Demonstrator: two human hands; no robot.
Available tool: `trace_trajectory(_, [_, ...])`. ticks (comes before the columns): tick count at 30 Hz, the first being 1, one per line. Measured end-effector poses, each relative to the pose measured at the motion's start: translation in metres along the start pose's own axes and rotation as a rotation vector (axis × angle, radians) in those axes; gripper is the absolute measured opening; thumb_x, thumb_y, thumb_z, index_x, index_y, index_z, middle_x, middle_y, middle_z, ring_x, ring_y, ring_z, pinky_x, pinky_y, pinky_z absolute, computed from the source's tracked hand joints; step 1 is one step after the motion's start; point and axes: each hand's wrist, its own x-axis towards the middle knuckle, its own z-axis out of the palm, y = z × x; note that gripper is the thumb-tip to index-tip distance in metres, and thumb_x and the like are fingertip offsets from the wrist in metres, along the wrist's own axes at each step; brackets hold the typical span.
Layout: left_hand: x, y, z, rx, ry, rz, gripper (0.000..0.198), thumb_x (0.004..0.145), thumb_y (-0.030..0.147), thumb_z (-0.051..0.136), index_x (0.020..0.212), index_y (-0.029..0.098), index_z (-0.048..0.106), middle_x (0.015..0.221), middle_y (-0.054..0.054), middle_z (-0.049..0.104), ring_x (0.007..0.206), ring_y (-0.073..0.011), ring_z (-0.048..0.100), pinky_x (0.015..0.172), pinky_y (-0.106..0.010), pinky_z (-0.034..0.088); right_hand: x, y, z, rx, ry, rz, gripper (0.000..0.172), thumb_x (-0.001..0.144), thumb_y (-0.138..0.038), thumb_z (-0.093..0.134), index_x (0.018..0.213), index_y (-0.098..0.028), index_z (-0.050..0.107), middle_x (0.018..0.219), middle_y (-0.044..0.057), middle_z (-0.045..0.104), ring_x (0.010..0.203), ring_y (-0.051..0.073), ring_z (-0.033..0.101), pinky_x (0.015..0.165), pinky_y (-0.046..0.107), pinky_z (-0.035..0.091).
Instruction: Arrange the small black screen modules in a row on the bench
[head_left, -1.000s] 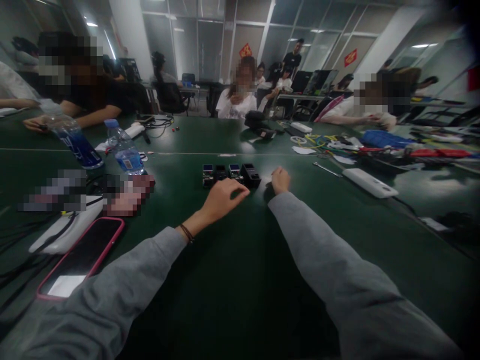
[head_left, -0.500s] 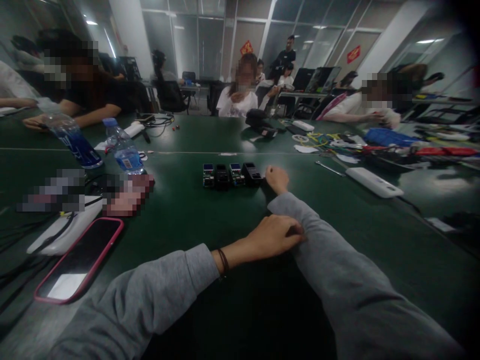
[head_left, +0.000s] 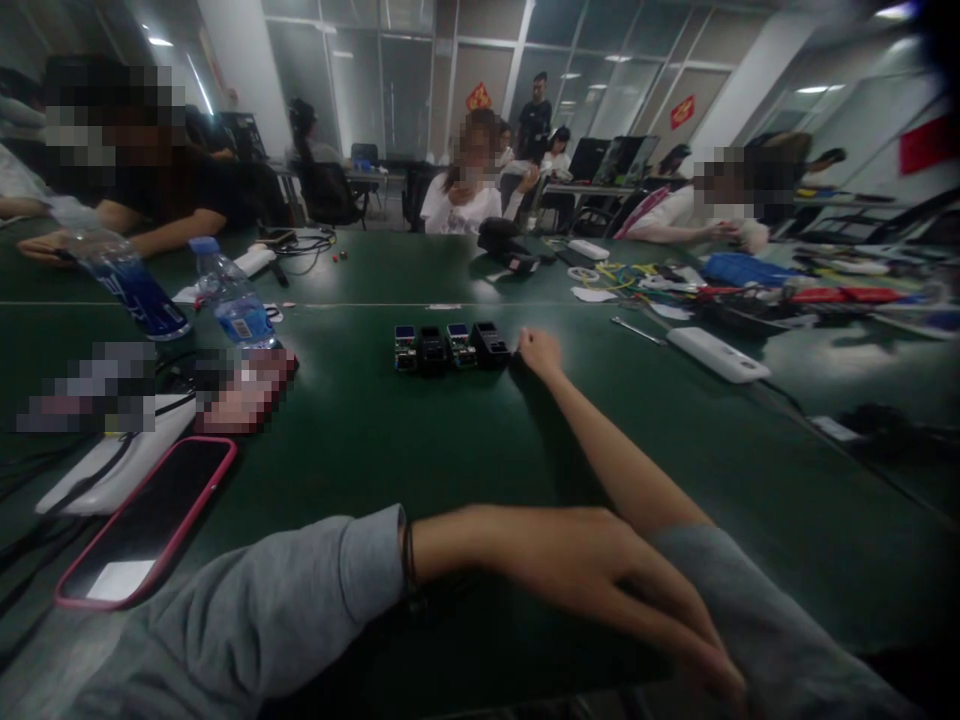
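My left hand (head_left: pixel 600 565) reaches across to my right forearm, its fingers bent over the bunched grey sleeve (head_left: pixel 750 590); the fingertips are partly blurred. My right forearm is bare below that sleeve. My right hand (head_left: pixel 541 352) rests on the green table with its fingers curled in, and nothing shows in them. Just left of it stands a row of small electronic devices: a black-cased device (head_left: pixel 491 345), a green circuit board with a small screen (head_left: pixel 460 346), another black-cased device (head_left: pixel 431 350) and another circuit board (head_left: pixel 405 350).
On the left are a pink-edged phone (head_left: pixel 154 520), two water bottles, one (head_left: pixel 236 305) nearer the middle, and cables. To the right lie a white power strip (head_left: pixel 716 355), a metal tool (head_left: pixel 637 330) and tangled wires (head_left: pixel 630 278). Several people sit around the table (head_left: pixel 337 430).
My left hand has moved down and right along my right arm, and the sleeve has slid from the wrist toward the elbow. My right hand stays beside the devices. The view has shifted slightly.
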Motion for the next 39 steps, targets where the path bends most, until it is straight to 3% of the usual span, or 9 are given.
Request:
trace_trajectory(4, [-0.054,-0.009,-0.085,0.362,0.576,-0.147,0.045,0.105,0.055,0.049,0.092,0.021,0.076,0.089,-0.004,0.074,0.084,-0.0165,0.070,0.083,-0.031,0.055,-0.021,0.009,-0.006,0.059,-0.026,-0.071,0.058,0.113,-0.036,0.027,0.092,-0.016,0.076,0.097,0.013,0.076,0.095,0.026,0.069,0.081,0.030,0.047])
trace_trajectory(7, [-0.119,-0.035,-0.147,0.754,1.163,-0.311,0.055,0.105,0.056,0.041,0.072,0.020,0.066,0.070,-0.003,0.064,0.068,-0.0168,0.059,0.071,-0.031,0.048,-0.028,0.010,-0.008,0.087,-0.020,-0.085,0.061,0.114,-0.037,0.022,0.090,-0.016,0.074,0.095,0.012,0.075,0.093,0.026,0.068,0.079,0.030,0.045])
trace_trajectory(9, [-0.163,-0.058,-0.173,0.944,1.384,-0.487,0.052,0.105,0.052,0.040,0.069,0.021,0.062,0.070,-0.003,0.063,0.069,-0.0185,0.058,0.069,-0.032,0.044,-0.029,0.009,-0.008,0.097,-0.019,-0.084,0.062,0.114,-0.039,0.023,0.089,-0.016,0.074,0.094,0.011,0.075,0.092,0.026,0.068,0.078,0.031,0.045])
trace_trajectory(11, [-0.198,-0.080,-0.186,1.015,1.442,-0.688,0.051,0.104,0.050,0.038,0.068,0.022,0.060,0.071,-0.004,0.064,0.070,-0.0205,0.058,0.069,-0.033,0.042,-0.029,0.008,-0.007,0.100,-0.021,-0.083,0.061,0.114,-0.041,0.024,0.088,-0.017,0.074,0.094,0.011,0.075,0.091,0.026,0.068,0.078,0.031,0.044])
trace_trajectory(15, [-0.225,-0.104,-0.188,1.025,1.281,-0.888,0.047,0.100,0.052,0.046,0.069,0.023,0.064,0.074,-0.006,0.068,0.075,-0.0238,0.062,0.074,-0.034,0.044,-0.029,0.010,-0.006,0.090,-0.028,-0.082,0.060,0.115,-0.040,0.025,0.091,-0.017,0.075,0.094,0.010,0.075,0.093,0.026,0.068,0.080,0.030,0.045])
trace_trajectory(21, [-0.214,-0.095,-0.178,1.271,1.600,-0.705,0.052,0.107,0.050,0.032,0.075,0.022,0.062,0.071,-0.006,0.063,0.068,-0.0209,0.058,0.069,-0.033,0.039,-0.009,0.012,-0.005,0.007,-0.049,-0.011,0.052,0.113,-0.035,0.033,0.099,-0.014,0.078,0.105,0.017,0.076,0.102,0.031,0.069,0.088,0.034,0.048])
trace_trajectory(28, [-0.125,-0.076,-0.129,1.157,1.135,-0.329,0.054,0.106,0.053,0.038,0.069,0.021,0.059,0.068,-0.003,0.060,0.064,-0.0161,0.052,0.065,-0.032,0.036,0.039,-0.005,0.002,-0.090,-0.052,0.130,0.040,0.107,-0.026,0.045,0.116,-0.003,0.077,0.119,0.029,0.071,0.116,0.039,0.068,0.099,0.044,0.051])
trace_trajectory(34, [-0.025,-0.072,-0.075,0.306,0.658,-0.154,0.059,0.085,0.065,0.075,0.122,0.020,0.066,0.128,-0.011,0.064,0.096,-0.0190,0.064,0.083,-0.035,0.052,0.041,-0.011,0.015,-0.068,0.018,0.181,0.044,0.110,-0.029,0.040,0.122,-0.006,0.076,0.122,0.028,0.070,0.118,0.039,0.067,0.099,0.045,0.052])
trace_trajectory(39, [-0.011,-0.082,-0.054,-0.282,0.471,-0.203,0.078,0.065,0.059,0.094,0.124,0.019,0.062,0.108,-0.007,0.068,0.094,-0.0202,0.065,0.081,-0.038,0.053,0.041,-0.006,0.017,0.000,0.073,0.194,0.050,0.112,-0.030,0.031,0.125,-0.009,0.075,0.125,0.025,0.070,0.116,0.037,0.067,0.096,0.042,0.051])
